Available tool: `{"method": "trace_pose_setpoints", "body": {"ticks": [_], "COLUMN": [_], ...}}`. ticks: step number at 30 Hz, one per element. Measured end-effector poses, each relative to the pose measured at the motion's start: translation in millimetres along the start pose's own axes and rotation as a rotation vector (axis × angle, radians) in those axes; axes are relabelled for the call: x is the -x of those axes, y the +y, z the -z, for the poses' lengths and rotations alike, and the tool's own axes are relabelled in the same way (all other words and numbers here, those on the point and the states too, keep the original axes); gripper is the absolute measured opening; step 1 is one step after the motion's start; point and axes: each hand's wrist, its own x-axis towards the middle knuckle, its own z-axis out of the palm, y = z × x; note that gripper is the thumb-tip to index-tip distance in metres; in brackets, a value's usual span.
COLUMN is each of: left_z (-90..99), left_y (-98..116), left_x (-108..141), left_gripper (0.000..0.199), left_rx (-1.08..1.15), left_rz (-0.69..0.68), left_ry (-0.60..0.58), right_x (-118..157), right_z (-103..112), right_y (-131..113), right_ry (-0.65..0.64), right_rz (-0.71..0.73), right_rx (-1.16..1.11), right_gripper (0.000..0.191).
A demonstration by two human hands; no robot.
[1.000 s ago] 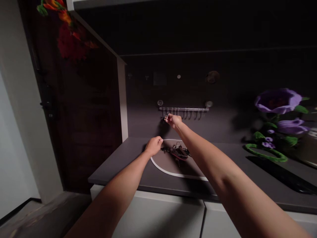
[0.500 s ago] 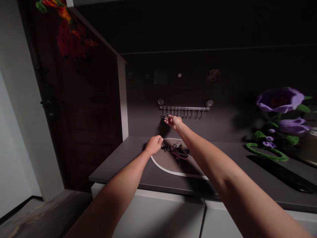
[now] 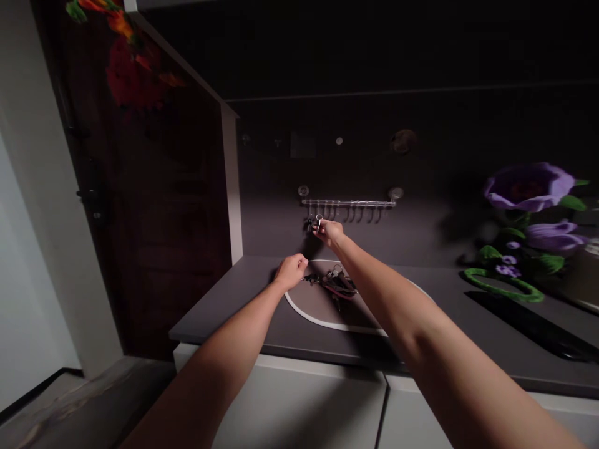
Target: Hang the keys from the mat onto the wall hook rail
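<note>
Hand status?

Right hand [image 3: 329, 232] raised, fingers pinching a small metal ring [image 3: 319, 219] just below the hook rail [image 3: 349, 202]. Left hand [image 3: 291, 272] closed, low over the 9 o'clock edge of the mat [image 3: 327, 325], just beside the keys [image 3: 333, 282]; cannot tell if it grips anything.

Surroundings?

Keys lie on the mat, on a dark counter [image 3: 224, 312]. Door [image 3: 163, 218] at 9 o'clock, purple flowers [image 3: 528, 187] at 3.
</note>
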Motion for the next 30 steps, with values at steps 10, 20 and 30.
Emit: {"method": "trace_pose_setpoints", "body": {"ticks": [10, 20, 30], "left_z": [1.4, 7.1, 11.6], "left_y": [1, 4, 6], "left_x": [1, 4, 10], "left_gripper": [0.024, 0.021, 0.019], "left_rx": [0.097, 0.159, 0.168], "left_rz": [0.016, 0.047, 0.038], "left_ry": [-0.031, -0.081, -0.162], "right_x": [2, 36, 83], "right_z": [10, 21, 54], "right_y": [4, 4, 27], "right_ry": [-0.011, -0.022, -0.248], "right_rz": [0.059, -0.004, 0.239], "right_rx": [0.141, 0.171, 0.715], "right_gripper": [0.007, 0.012, 0.006]}}
